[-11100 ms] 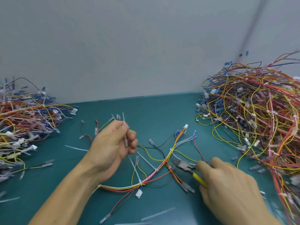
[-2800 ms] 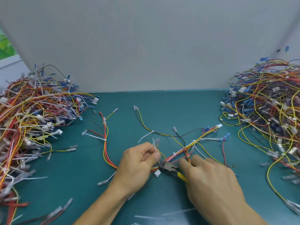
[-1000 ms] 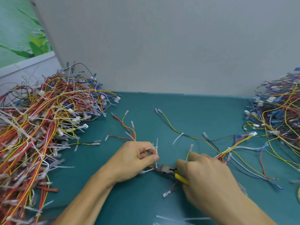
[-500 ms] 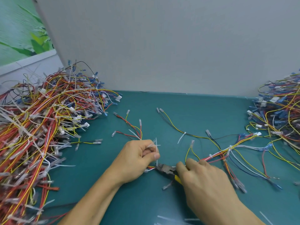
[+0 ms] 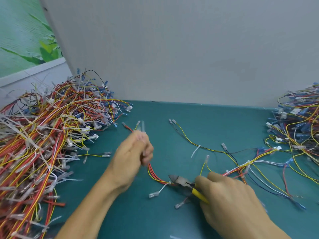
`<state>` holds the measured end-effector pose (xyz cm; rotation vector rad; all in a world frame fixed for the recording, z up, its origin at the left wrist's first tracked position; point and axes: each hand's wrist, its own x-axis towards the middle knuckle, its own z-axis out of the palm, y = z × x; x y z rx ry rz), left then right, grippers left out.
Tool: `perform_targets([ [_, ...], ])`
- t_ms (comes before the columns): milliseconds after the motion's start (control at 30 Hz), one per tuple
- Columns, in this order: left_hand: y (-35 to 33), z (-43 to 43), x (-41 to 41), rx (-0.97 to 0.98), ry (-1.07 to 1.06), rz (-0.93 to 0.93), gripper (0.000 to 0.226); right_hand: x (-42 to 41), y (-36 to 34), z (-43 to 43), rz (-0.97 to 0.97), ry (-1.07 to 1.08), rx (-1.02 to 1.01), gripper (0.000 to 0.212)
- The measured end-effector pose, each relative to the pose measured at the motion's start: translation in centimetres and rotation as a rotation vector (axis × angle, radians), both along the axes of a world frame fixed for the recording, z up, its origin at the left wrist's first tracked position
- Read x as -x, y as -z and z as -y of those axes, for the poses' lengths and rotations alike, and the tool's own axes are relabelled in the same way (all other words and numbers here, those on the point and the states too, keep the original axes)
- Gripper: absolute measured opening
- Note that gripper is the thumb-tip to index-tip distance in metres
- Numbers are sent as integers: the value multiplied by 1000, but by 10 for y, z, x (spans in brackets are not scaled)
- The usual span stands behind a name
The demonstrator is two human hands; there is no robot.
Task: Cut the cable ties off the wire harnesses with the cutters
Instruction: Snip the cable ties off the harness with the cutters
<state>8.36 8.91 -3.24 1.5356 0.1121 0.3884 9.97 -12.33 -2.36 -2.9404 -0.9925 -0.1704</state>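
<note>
Near the middle of the mat (image 5: pixel 189 118), the right hand (image 5: pixel 229 197) grips the cutters (image 5: pixel 181 181), nose toward ten o'clock, just beside a cable tie (image 5: pixel 170 183) on the harness (image 5: pixel 153 175). Its red wires run toward eleven o'clock into the blurred left hand (image 5: pixel 133 152), apparently curled round them.

The left hand (image 5: pixel 133 157) and right hand (image 5: pixel 231 197) are bare, and so are both forearms down to the lower edge of view. The left hand's fingers are blurred, so fine detail there is seemingly lost.
</note>
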Motion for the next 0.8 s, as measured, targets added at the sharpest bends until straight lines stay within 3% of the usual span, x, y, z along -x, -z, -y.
perform_targets([
  [100, -11, -21, -1, 190, -199, 104, 28, -6, -8, -1, -26, 40, 50, 18],
  [167, -15, -34, -1, 235, -312, 139, 31, -11, -16, -9, 34, 34, -5, 24],
  [233, -12, -45, -2, 235, -405, 98, 31, -16, -17, -21, 8, 37, 17, 17],
  [333, 1, -52, -2, -55, -443, -55, 27, -27, -9, -38, -65, 29, 41, 11],
  [400, 11, -51, -2, -348, -329, -154, 37, -33, -4, -49, -87, 12, 20, 12],
  [467, 17, -48, -3, -523, -203, -215, 37, -36, 0, -59, -109, 0, 6, 13],
  [600, 24, -43, -9, -533, -113, -241, 24, -40, 7, -70, -104, -13, -4, 16],
  [800, 29, -41, -14, -481, -163, -251, 14, -38, 14, -74, -74, -41, -11, 14],
])
